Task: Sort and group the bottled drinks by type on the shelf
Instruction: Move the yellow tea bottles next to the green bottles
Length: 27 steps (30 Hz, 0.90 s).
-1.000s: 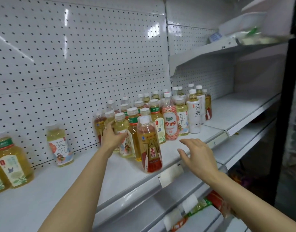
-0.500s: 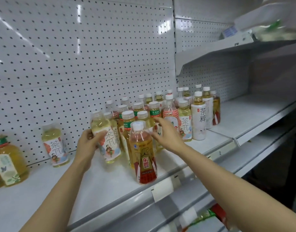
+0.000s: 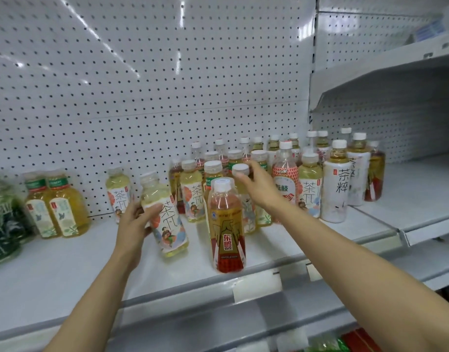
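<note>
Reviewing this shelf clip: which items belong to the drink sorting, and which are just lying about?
Part of the job:
- pale green tea bottle with white illustrated label, gripped tilted by left hand
- white-capped bottle, its top touched by right hand
- amber bottle with red-and-gold label
- white metal shelf

Lying about:
- blank price tags
- white pegboard

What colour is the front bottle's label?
Gold above, red at the base: front bottle, head view.

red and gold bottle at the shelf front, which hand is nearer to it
Right. The right hand reaches past just above the red and gold bottle; the left hand grips a tilted tea bottle farther to its left.
</note>
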### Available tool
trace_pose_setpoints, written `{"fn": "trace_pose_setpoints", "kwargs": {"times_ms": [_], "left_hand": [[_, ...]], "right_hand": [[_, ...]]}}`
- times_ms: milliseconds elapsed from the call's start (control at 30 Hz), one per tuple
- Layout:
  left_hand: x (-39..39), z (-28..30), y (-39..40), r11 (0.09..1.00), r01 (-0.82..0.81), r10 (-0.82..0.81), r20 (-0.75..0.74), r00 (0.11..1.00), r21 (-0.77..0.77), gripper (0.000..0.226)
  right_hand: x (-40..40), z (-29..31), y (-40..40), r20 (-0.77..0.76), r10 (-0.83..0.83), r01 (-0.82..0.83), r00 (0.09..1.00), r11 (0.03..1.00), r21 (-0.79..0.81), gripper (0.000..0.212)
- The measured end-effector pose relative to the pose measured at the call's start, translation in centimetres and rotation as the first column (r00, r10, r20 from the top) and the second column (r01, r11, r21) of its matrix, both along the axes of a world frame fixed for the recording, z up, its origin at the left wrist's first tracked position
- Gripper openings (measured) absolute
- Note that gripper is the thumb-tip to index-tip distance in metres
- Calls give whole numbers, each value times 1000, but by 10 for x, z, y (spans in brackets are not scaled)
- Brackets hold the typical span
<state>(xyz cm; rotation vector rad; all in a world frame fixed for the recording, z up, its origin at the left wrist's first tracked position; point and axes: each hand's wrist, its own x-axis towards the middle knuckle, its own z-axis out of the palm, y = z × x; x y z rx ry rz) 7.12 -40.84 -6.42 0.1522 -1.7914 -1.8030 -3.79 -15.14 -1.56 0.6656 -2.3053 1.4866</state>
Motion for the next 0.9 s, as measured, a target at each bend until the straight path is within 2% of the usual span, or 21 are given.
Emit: {"fn": "trace_pose_setpoints", "kwargs": {"times_ms": [100,300,467,600,767,900], "left_hand": [[6,-2,4,999,-28,29,-11,1000,26,31],[16,-6,6,990,-48,59,-74,996,135,26],[23,-9,5,958,-9,40,-104,994,286,58],[31,-6,1,942,34,7,-121,993,333,65],[46,-2,-14,951,81,-46,-121,992,298,53],[62,1,-33,964,101,-78,-102,992,245,26]], "right_hand": [[4,-3,8,9,46,-45,999,996,-71,42],[22,11,31,8,79,-73,997,946,-317,24],[53,29,47,-50,65,-78,997,934,-349,24],[77,35,56,-76,26,-53,997,924,-378,20],[115,38,55,-113,25,-69,993,912,-404,22],[152,43,37,-140,36,-94,989,897,-432,21]]}}
